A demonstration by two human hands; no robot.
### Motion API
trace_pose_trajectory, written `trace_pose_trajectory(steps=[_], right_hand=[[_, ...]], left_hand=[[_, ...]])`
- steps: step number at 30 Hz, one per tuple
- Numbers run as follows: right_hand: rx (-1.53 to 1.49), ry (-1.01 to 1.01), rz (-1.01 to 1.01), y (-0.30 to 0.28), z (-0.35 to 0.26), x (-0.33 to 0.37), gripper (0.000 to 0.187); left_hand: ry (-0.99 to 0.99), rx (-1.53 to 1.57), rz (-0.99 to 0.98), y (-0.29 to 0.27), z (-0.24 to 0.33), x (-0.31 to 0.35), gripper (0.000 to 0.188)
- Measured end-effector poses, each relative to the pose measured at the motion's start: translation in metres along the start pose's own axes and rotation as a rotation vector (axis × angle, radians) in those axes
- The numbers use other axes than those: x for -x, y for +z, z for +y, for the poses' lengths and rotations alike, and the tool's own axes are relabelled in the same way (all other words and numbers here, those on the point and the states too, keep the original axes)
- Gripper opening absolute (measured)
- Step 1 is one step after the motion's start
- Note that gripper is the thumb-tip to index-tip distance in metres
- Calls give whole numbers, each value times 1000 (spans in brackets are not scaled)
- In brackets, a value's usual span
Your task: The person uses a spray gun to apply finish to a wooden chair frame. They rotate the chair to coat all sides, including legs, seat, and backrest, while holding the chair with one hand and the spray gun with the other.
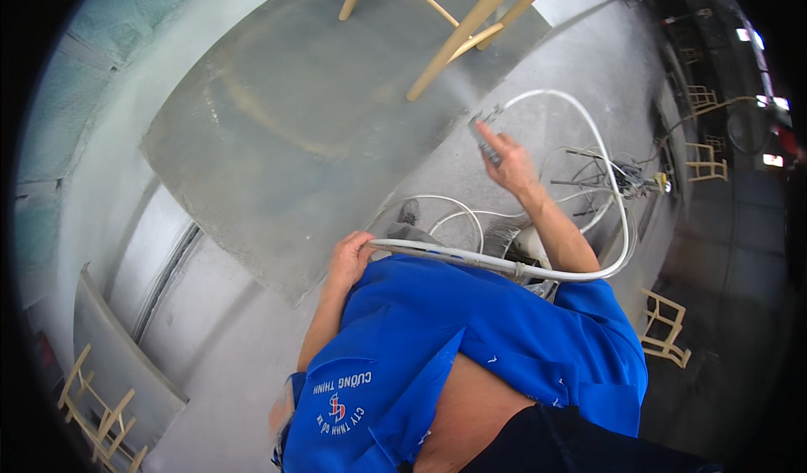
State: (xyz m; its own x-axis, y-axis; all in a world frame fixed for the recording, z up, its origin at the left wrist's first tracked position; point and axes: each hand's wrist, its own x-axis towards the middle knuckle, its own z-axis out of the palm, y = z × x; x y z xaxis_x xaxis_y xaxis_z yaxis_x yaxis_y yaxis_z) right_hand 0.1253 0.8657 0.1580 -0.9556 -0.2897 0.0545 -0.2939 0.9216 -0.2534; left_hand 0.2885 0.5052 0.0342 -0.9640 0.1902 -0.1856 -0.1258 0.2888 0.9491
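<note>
My right hand (pixel 514 169) is closed around the grip of a small spray gun (pixel 490 147), one finger stretched along it. A pale mist leaves the gun toward the leg of a light wooden chair frame (pixel 458 40) at the top of the view. From the gun a white hose (pixel 588 120) loops out right and back across my waist. My left hand (pixel 347 261) holds this hose near my body, its fingers curled over it and partly hidden.
The chair stands on a wide grey board (pixel 277 179). Coiled hoses and metal rods (pixel 618 175) lie to my right, beside a whitish container (pixel 534 246). More wooden frames stand at lower left (pixel 101 418) and right (pixel 664 330). A pale wall (pixel 101 95) rises on the left.
</note>
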Motion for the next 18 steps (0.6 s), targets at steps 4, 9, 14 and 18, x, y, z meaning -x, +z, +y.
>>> trace_pose_trajectory(steps=[4, 9, 14, 18], right_hand=[[165, -9, 277, -88, -73, -23, 78], [395, -35, 376, -123, -157, -52, 77], [463, 17, -51, -46, -175, -93, 72], [431, 53, -282, 54, -163, -109, 64]], left_hand=[[76, -4, -125, -21, -10, 0, 17], [144, 52, -128, -33, -21, 1, 18], [49, 144, 4, -54, -48, 29, 16], [6, 88, 125, -69, -74, 66, 14]])
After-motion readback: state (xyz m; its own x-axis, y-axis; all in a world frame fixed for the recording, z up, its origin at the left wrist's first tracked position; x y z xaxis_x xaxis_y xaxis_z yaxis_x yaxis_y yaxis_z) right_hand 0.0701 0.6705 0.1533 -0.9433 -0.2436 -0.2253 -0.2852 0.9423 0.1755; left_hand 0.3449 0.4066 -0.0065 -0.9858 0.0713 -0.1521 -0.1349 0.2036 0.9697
